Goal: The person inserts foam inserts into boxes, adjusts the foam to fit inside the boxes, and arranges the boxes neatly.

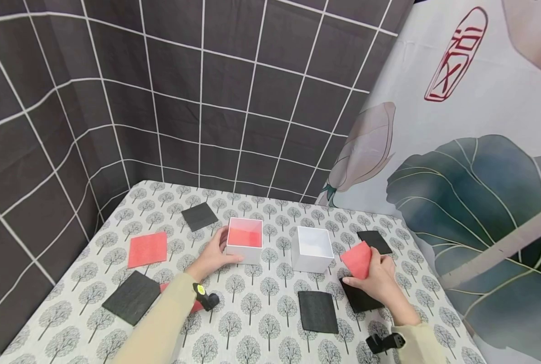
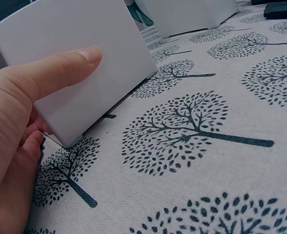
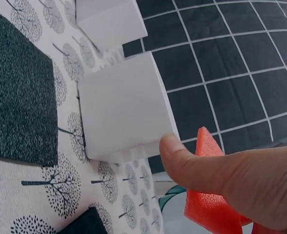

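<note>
My left hand [image 1: 215, 254] grips a white open-topped box [image 1: 244, 255] by its left side, the thumb lying along the front wall. A red square sheet shows inside that box. In the left wrist view, the box's lower edge is close to the patterned cloth. Over on the right, my right hand [image 1: 379, 275] pinches a red felt-like square [image 1: 358, 259] between thumb and fingers, folded or bent. A second white box [image 1: 313, 250] stands between the hands, its inside plain white. The red square is just right of this box, and the right wrist view shows the thumb overlapping the box's edge.
Black squares lie about the table: back left [image 1: 199, 216], front left [image 1: 132, 297], front centre [image 1: 318, 311], under my right hand [image 1: 359, 298] and back right [image 1: 374, 241]. One red square [image 1: 147, 249] lies left; another [image 1: 197, 306] is partly under my left wrist. Dark checked curtain hangs behind.
</note>
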Motion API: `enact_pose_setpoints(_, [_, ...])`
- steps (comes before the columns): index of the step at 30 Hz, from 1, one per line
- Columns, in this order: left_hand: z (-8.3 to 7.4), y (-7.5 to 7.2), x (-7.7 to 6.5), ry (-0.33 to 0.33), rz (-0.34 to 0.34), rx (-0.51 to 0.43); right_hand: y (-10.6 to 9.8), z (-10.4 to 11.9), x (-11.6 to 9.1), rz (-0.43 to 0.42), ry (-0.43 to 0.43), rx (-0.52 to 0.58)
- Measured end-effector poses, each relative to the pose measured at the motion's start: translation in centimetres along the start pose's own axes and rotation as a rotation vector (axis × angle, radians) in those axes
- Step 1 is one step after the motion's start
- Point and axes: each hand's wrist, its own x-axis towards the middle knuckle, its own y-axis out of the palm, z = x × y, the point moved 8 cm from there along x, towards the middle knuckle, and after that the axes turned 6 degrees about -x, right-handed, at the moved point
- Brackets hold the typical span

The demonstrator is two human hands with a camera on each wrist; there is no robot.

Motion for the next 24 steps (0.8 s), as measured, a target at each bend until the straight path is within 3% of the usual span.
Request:
enact_pose_setpoints(8, [-0.1,0.0,0.0,0.017,0.004,-0.002,0.3,1.3,-0.2,-0.003,-0.045,0.031])
enact_pose_setpoints(15, [-0.2,-0.1,0.0,0.013,-0.001,0.001,0.8,2.1,-0.1,0.019,-0.085,-0.012])
enact_pose_setpoints(20, [-0.1,-0.1,0.1,0.002,-0.004,0.001,1.9,2.1,-0.3,0.117,-0.080,-0.014])
enact_pose_setpoints(24, [-0.2,0.0,0.0,-0.012,-0.003,-0.002,3.3,2.2,-0.5,0.204,-0.126,-0.033])
